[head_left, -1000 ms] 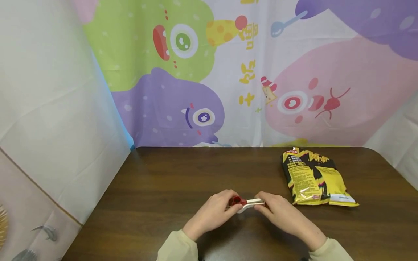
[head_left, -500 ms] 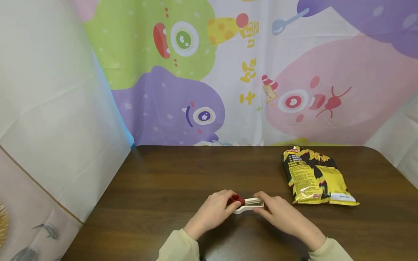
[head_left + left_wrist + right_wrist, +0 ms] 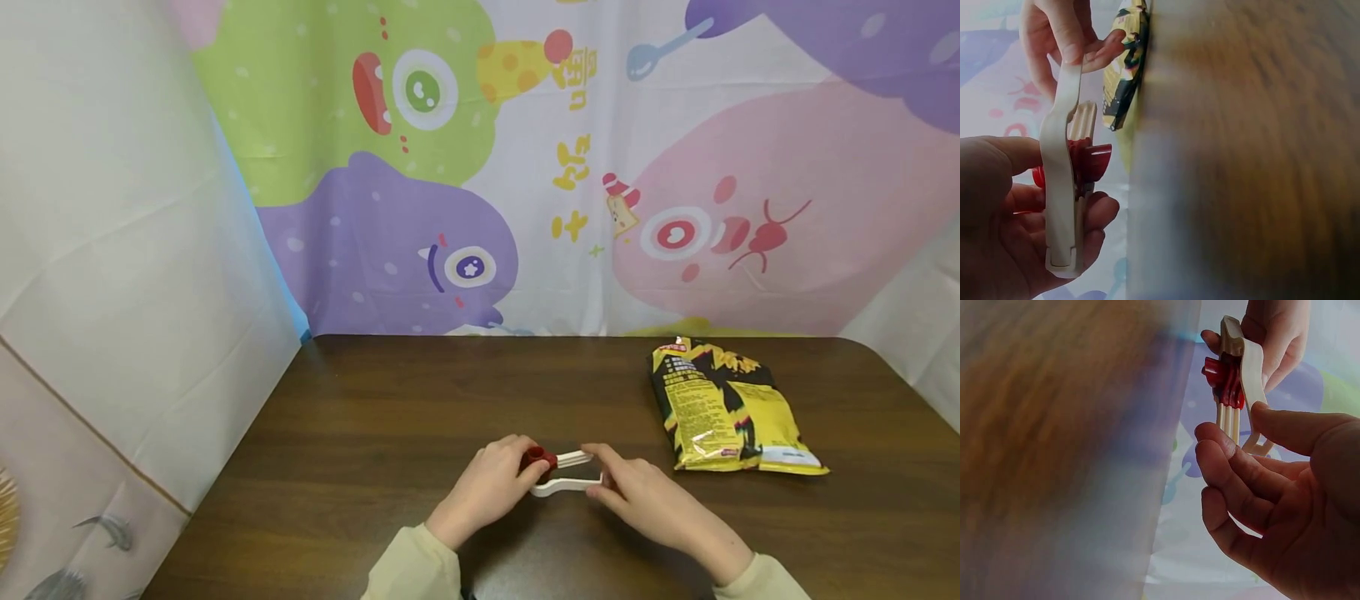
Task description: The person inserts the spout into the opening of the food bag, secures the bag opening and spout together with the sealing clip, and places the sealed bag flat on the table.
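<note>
A white hinged clip (image 3: 567, 484) with a dark red part near its hinge is held above the table between both hands. Its two long arms stand spread apart, and one is ribbed, as the right wrist view shows. My left hand (image 3: 489, 481) grips the hinge end and the red part (image 3: 1092, 162), thumb on one side and fingers on the other. At the free ends, my right hand (image 3: 651, 497) has its thumb (image 3: 1285, 428) on the smooth arm and its fingers by the tip of the ribbed arm (image 3: 1227, 422).
A yellow and black snack bag (image 3: 723, 417) lies on the brown wooden table (image 3: 420, 392), to the right of the hands and farther back. Behind the table hangs a cloth (image 3: 558, 283) printed with cartoon monsters. Pale cloth (image 3: 150, 208) hangs at the left side.
The clip's two arms, nearly together a second ago, have swung apart into a wide V. My right index finger and thumb have spread with them. The left hand keeps its grip.
</note>
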The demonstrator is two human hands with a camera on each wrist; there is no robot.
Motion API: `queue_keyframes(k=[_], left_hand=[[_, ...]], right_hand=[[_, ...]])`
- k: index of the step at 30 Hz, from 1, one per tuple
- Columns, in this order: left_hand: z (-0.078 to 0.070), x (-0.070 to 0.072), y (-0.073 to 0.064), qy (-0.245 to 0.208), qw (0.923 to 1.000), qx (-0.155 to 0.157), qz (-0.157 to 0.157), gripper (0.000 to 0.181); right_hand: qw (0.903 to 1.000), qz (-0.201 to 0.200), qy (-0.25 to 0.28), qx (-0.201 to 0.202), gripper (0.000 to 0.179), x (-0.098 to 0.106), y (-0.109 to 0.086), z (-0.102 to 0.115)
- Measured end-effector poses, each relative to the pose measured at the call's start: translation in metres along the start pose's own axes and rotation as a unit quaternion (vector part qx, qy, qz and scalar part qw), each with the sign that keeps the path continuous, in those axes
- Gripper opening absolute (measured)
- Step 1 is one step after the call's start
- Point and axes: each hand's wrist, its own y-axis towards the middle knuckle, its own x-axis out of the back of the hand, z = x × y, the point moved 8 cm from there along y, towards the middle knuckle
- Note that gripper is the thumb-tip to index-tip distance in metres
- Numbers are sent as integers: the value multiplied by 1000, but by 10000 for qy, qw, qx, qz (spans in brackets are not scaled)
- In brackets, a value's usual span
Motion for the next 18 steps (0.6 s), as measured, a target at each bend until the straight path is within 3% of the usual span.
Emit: queue_keyframes(k=[18], left_hand=[[-2, -5, -1, -270, 9994, 97, 185, 15]], right_hand=[[9991, 420, 29, -31, 40, -7, -2, -1]])
